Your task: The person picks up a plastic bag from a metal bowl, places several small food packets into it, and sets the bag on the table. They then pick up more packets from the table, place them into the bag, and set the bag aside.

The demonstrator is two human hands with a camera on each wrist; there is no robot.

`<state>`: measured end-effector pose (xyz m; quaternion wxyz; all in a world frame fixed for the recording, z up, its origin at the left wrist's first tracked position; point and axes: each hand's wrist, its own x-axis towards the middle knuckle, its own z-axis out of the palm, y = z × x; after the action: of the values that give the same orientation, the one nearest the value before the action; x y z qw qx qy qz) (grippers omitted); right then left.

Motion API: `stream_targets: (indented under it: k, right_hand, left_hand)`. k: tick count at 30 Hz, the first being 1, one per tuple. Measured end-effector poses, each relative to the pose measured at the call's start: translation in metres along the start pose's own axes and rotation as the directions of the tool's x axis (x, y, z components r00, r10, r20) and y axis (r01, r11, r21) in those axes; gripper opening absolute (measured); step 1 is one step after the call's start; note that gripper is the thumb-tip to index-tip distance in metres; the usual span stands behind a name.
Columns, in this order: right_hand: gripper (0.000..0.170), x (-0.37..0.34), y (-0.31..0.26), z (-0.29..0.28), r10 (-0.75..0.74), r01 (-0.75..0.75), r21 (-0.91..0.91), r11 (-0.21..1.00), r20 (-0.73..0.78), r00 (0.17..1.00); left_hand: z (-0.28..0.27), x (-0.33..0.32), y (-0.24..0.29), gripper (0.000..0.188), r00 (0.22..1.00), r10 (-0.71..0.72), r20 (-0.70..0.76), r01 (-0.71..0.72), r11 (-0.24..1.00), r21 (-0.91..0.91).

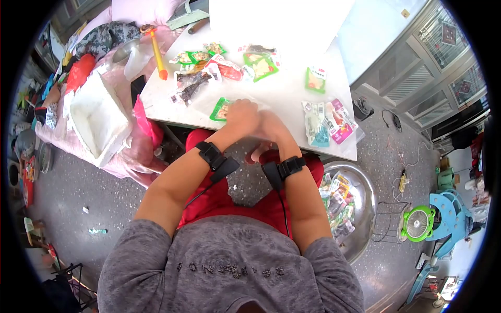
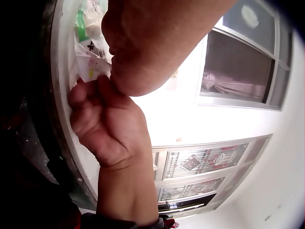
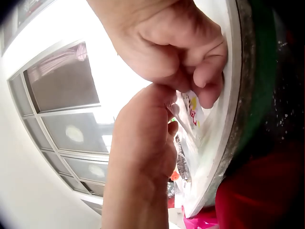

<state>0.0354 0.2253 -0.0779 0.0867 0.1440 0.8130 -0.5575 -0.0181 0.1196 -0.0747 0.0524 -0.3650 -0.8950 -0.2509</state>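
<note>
pinching a green-edged snack packet point(image 1: 220, 108) with left grip point(image 1: 243, 117) and right grip point(image 1: 272, 127) close together at the near side of the table point(image 1: 289, 78), probably to keep it taut between them and stop it slipping.

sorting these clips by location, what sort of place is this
Most likely a room in someone's home: pink bedding seems to lie on the left, a small green fan is on the right, and a white table holds what look like snack packets.
</note>
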Motion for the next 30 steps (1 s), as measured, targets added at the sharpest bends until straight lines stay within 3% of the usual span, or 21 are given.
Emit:
stream_targets:
  k: [3, 6, 9, 13, 18, 22, 24, 27, 30]
  right_hand:
    - [0.017, 0.002, -0.001, 0.0, 0.02, -0.031, 0.08, 0.996, 0.146, 0.989]
    - [0.015, 0.01, -0.002, 0.002, 0.068, -0.076, 0.07, 0.995, 0.117, 0.991]
    - [0.016, 0.006, -0.005, 0.009, -0.001, 0.029, 0.162, 0.986, -0.168, 0.986]
    - [0.017, 0.011, 0.0, 0.016, 0.009, 0.01, 0.348, 0.937, -0.054, 0.999]
    - [0.026, 0.014, -0.001, 0.014, 0.047, -0.072, 0.509, 0.858, 0.062, 0.997]
    - [0.041, 0.025, 0.017, 0.016, 0.081, 0.045, 0.604, 0.796, -0.18, 0.98]
    - [0.048, 0.016, 0.016, 0.019, 0.116, 0.122, 0.645, 0.754, -0.314, 0.942]
    - [0.053, 0.016, 0.015, 0.02, 0.159, 0.128, 0.668, 0.733, -0.352, 0.922]
    - [0.049, 0.017, 0.016, 0.021, 0.084, 0.11, 0.557, 0.823, -0.311, 0.947]
  left_hand:
    - [-0.003, -0.003, -0.003, 0.016, 1.0, 0.002, 0.006, -0.002, 1.0, 0.016]
    - [-0.004, -0.003, -0.008, 0.015, 1.0, 0.019, -0.004, -0.019, 1.0, -0.012]
    - [-0.003, -0.004, -0.01, 0.014, 0.998, 0.042, -0.04, -0.044, 0.997, -0.056]
    - [0.001, -0.002, -0.014, 0.013, 0.997, 0.023, -0.075, -0.032, 0.992, -0.125]
    - [0.0, -0.002, -0.018, 0.014, 0.999, 0.039, 0.007, -0.038, 0.992, -0.12]
    - [-0.015, 0.004, -0.027, 0.018, 0.997, 0.078, 0.018, -0.073, 0.981, -0.179]
    - [-0.02, 0.012, -0.039, 0.019, 0.989, 0.092, -0.116, -0.114, 0.972, -0.206]
    - [-0.027, 0.038, -0.068, 0.02, 0.979, 0.059, -0.195, -0.093, 0.982, -0.167]
    - [-0.034, 0.072, -0.107, 0.02, 0.978, -0.029, -0.205, 0.013, 0.997, -0.078]
